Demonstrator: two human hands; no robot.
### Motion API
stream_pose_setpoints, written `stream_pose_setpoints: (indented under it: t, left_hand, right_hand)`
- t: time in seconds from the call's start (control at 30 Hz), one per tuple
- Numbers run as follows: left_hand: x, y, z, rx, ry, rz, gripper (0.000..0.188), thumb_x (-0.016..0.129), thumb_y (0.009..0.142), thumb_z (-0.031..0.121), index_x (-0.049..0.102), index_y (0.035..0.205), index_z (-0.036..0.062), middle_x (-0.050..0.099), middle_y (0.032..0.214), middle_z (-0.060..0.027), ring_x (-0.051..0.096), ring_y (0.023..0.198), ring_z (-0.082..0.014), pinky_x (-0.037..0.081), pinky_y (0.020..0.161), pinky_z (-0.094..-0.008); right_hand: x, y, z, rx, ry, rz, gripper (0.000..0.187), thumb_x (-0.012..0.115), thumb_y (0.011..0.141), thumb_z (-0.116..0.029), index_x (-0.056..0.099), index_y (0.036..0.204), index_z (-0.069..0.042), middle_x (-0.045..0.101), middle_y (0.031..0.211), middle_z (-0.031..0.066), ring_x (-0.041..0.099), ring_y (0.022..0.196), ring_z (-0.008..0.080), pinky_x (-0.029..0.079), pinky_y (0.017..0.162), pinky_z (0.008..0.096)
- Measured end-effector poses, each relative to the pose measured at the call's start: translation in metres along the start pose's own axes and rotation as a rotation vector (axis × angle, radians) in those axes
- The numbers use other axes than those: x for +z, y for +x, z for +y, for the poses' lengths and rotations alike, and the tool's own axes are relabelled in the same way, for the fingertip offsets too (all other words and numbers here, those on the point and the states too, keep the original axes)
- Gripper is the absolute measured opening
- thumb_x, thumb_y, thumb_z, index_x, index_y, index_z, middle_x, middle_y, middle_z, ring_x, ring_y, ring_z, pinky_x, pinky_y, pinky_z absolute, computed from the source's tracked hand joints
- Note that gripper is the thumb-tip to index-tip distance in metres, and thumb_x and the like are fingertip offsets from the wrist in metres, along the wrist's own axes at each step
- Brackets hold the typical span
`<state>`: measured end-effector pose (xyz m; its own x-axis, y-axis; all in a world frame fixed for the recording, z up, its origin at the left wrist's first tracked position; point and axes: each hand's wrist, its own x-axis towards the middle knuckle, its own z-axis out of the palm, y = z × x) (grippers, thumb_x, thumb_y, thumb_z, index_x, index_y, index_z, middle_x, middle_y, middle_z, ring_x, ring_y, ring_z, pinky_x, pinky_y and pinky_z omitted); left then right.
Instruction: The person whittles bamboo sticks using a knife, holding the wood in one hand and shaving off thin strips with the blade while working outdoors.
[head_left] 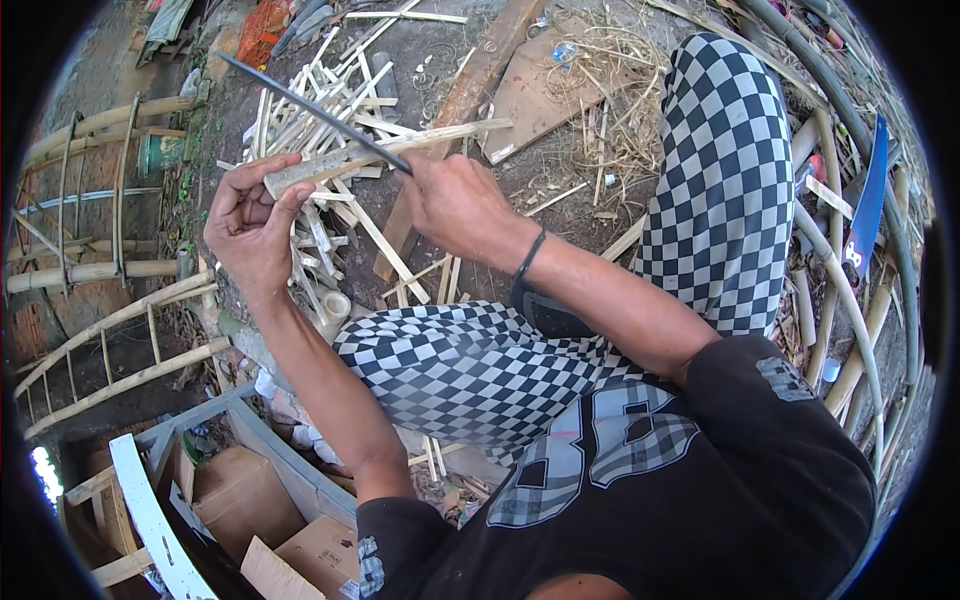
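the left hand (248, 228) pinches the wide end of a bamboo stick (328, 167), grip nearly closed. the right hand (460, 202) has its grip wrapped round the near end of a long blade (310, 107) that crosses the stick. the stick is up above a pile of thin strips (330, 85). it looks light, stiff and maybe splintery; the wide end seems best to hold.

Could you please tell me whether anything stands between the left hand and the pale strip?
Nothing visible does: the left hand grips the pale strip directly, while the dark blade crosses it farther along.
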<state>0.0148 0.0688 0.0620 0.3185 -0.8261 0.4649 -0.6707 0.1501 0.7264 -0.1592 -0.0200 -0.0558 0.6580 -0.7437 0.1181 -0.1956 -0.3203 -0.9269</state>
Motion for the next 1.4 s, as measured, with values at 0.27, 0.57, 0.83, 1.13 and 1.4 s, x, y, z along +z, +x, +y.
stream_pose_setpoints:
  t: [0.27, 0.57, 0.83, 1.13, 1.4]
  left_hand:
    - [0.000, -0.002, 0.002, -0.015, -0.017, 0.022, 0.028, 0.074, 0.077, -0.010, 0.062, 0.102, -0.0040, 0.070, 0.102, -0.0170, 0.066, 0.084, -0.0085, 0.054, 0.070, -0.0180]
    - [-0.001, 0.002, -0.002, -0.025, -0.022, 0.003, 0.029, 0.075, 0.076, -0.011, 0.062, 0.101, -0.0037, 0.070, 0.103, -0.0175, 0.063, 0.077, -0.0064, 0.052, 0.066, -0.0161]
    - [-0.003, 0.004, -0.012, -0.078, -0.019, -0.026, 0.028, 0.075, 0.078, -0.007, 0.062, 0.103, -0.0017, 0.068, 0.105, -0.0163, 0.063, 0.086, -0.0109, 0.054, 0.076, -0.0236]
    - [-0.006, 0.005, -0.006, -0.056, 0.010, 0.026, 0.026, 0.073, 0.078, -0.011, 0.062, 0.100, -0.0020, 0.070, 0.104, -0.0176, 0.063, 0.080, -0.0063, 0.051, 0.063, -0.0157]
    - [-0.008, -0.001, -0.006, -0.020, -0.020, 0.022, 0.027, 0.075, 0.078, -0.008, 0.061, 0.100, -0.0028, 0.070, 0.102, -0.0165, 0.062, 0.076, -0.0061, 0.053, 0.066, -0.0171]
  right_hand:
    - [0.000, 0.003, 0.000, 0.016, -0.031, 0.000, 0.021, 0.052, 0.091, -0.014, 0.062, 0.093, 0.005, 0.061, 0.072, 0.0318, 0.064, 0.077, 0.0468, 0.051, 0.075, 0.0538]
    - [0.003, 0.007, 0.014, 0.015, -0.015, -0.004, 0.023, 0.051, 0.093, -0.015, 0.061, 0.092, 0.006, 0.062, 0.069, 0.0286, 0.065, 0.072, 0.0459, 0.051, 0.072, 0.0533]
    - [0.018, 0.027, 0.086, 0.159, -0.187, 0.015, 0.025, 0.051, 0.090, -0.014, 0.063, 0.096, 0.007, 0.065, 0.086, 0.0322, 0.065, 0.088, 0.0466, 0.051, 0.080, 0.0525]
    - [0.026, 0.022, 0.085, 0.133, -0.143, 0.079, 0.023, 0.050, 0.093, -0.016, 0.063, 0.093, 0.003, 0.062, 0.071, 0.0302, 0.065, 0.071, 0.0467, 0.053, 0.071, 0.0533]
    - [0.015, 0.015, 0.030, 0.076, -0.203, -0.012, 0.020, 0.054, 0.086, -0.011, 0.063, 0.095, 0.004, 0.065, 0.080, 0.0308, 0.067, 0.081, 0.0454, 0.054, 0.074, 0.0512]
